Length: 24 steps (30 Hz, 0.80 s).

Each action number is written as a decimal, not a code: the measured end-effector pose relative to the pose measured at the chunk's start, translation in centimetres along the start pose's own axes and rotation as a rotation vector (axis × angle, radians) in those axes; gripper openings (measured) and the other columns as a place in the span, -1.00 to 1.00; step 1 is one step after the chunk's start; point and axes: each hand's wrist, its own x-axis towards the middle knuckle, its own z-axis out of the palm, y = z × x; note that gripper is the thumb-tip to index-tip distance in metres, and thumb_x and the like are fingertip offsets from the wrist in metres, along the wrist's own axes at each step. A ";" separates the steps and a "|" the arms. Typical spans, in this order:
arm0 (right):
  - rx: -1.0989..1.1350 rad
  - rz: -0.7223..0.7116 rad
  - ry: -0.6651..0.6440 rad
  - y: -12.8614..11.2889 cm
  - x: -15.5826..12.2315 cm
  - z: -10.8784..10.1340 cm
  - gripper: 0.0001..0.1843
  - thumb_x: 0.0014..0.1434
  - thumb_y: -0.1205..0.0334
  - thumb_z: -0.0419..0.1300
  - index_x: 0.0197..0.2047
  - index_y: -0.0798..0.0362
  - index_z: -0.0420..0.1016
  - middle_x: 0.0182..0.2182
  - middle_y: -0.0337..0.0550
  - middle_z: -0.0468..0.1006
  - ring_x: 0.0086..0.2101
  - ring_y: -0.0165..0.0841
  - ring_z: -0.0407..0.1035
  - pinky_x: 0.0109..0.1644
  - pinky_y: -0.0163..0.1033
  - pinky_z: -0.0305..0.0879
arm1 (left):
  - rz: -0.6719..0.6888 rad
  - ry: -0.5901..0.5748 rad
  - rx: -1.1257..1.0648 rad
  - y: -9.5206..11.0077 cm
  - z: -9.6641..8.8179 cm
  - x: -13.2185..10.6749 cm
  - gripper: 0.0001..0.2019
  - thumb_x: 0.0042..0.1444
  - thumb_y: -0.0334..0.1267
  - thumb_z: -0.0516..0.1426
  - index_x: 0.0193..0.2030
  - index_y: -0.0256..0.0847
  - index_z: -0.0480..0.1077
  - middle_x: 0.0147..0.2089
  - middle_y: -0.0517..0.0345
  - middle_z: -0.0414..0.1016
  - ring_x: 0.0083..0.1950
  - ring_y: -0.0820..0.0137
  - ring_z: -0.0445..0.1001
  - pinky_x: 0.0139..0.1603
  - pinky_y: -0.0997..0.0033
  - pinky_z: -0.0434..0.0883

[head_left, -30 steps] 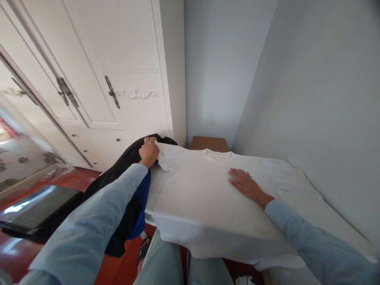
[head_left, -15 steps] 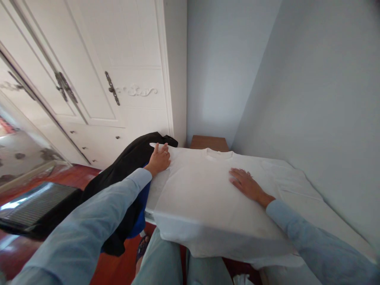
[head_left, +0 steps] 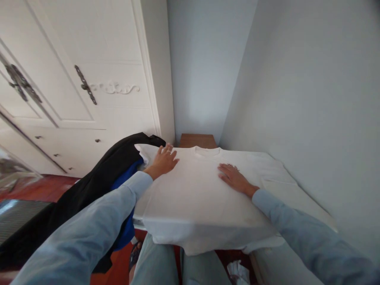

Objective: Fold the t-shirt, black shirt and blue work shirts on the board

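- White T-shirt (head_left: 196,194): spread over the worktop (head_left: 305,206), collar (head_left: 208,151) at the far edge, lower part hanging over the near edge; one sleeve (head_left: 145,149) lies toward the far left corner.
- Left hand (head_left: 164,160): palm down, fingers spread, at the shirt's shoulder beside that sleeve; grip open, with no cloth pinched. Whether the whole palm touches the fabric cannot be told.
- Right hand (head_left: 236,179): laid flat on the chest, right of centre below the collar; grip open. A small reddish print (head_left: 234,167) shows just beyond its fingers.
- Black garment (head_left: 97,174) and blue cloth (head_left: 127,233): draped together beside the worktop's left edge.
- Brown wooden piece (head_left: 197,140): beyond the far edge, behind the collar.
- White wardrobe (head_left: 118,47): beyond the far left corner, with dark metal handles.
- Crumpled white item (head_left: 239,273): below the near edge, beside the person's legs (head_left: 157,261).
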 end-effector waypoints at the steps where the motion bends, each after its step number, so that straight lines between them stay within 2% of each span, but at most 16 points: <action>1: 0.000 -0.007 -0.005 -0.1 0.0 -0.2 -0.31 0.42 -0.23 -0.19 0.38 -0.06 0.34 0.37 0.05 0.30 0.36 -0.05 0.15 0.45 0.27 -0.04 | 0.060 -0.052 -0.065 1.2 0.3 0.3 -0.46 0.41 -0.03 -0.09 0.36 -0.30 0.31 0.47 -0.25 0.20 0.56 0.02 -0.02 0.47 -0.11 0.01; 4: -0.002 -0.017 -0.051 -0.1 0.2 -0.7 -0.29 0.41 -0.26 -0.19 0.39 -0.05 0.33 0.38 0.06 0.29 0.37 -0.05 0.13 0.45 0.26 -0.01 | 0.125 -0.194 -0.212 3.8 2.0 0.8 -0.39 0.41 0.07 -0.13 0.42 -0.29 0.23 0.50 -0.23 0.14 0.56 0.04 -0.04 0.46 -0.05 0.07; 7: -0.004 -0.017 -0.081 0.6 0.5 -1.2 -0.24 0.40 -0.29 -0.19 0.40 0.01 0.30 0.38 0.09 0.27 0.37 -0.04 0.13 0.43 0.21 0.06 | 0.060 -0.257 -0.258 4.7 3.8 0.7 -0.35 0.42 0.09 -0.16 0.47 -0.32 0.14 0.53 -0.27 0.05 0.56 0.02 -0.05 0.46 -0.06 0.05; 10: -0.044 0.003 -0.041 2.1 0.7 -1.5 -0.24 0.41 -0.26 -0.19 0.40 0.07 0.30 0.38 0.13 0.28 0.36 -0.03 0.15 0.44 0.16 0.08 | 0.003 -0.221 -0.268 4.3 5.1 0.2 -0.34 0.43 0.08 -0.18 0.49 -0.34 0.09 0.54 -0.29 0.02 0.56 0.04 -0.03 0.48 0.00 0.02; 14: -0.099 0.042 -0.046 4.2 0.6 -1.6 -0.27 0.43 -0.18 -0.17 0.37 0.15 0.34 0.34 0.19 0.33 0.35 -0.02 0.16 0.43 0.13 0.10 | -0.029 -0.184 -0.272 2.8 5.8 -0.5 -0.35 0.44 0.08 -0.19 0.48 -0.31 0.12 0.53 -0.25 0.05 0.55 0.06 0.00 0.49 0.03 0.02; 19: -0.160 0.049 -0.044 6.5 0.2 -1.3 -0.34 0.45 -0.12 -0.23 0.40 -0.01 0.31 0.34 0.03 0.35 0.37 -0.09 0.14 0.42 0.12 0.12 | -0.065 -0.194 -0.230 1.8 6.0 -0.8 -0.34 0.44 0.10 -0.21 0.49 -0.30 0.11 0.54 -0.22 0.04 0.55 0.05 0.01 0.49 0.00 0.02; 24: -0.254 0.136 -0.082 8.3 -0.2 -1.7 -0.32 0.45 -0.08 -0.27 0.45 0.01 0.23 0.40 0.04 0.26 0.39 -0.06 0.07 0.43 0.13 0.10 | -0.070 -0.188 -0.245 1.8 6.1 -0.8 -0.33 0.43 0.10 -0.19 0.50 -0.31 0.10 0.54 -0.24 0.03 0.55 0.04 0.01 0.49 -0.03 0.02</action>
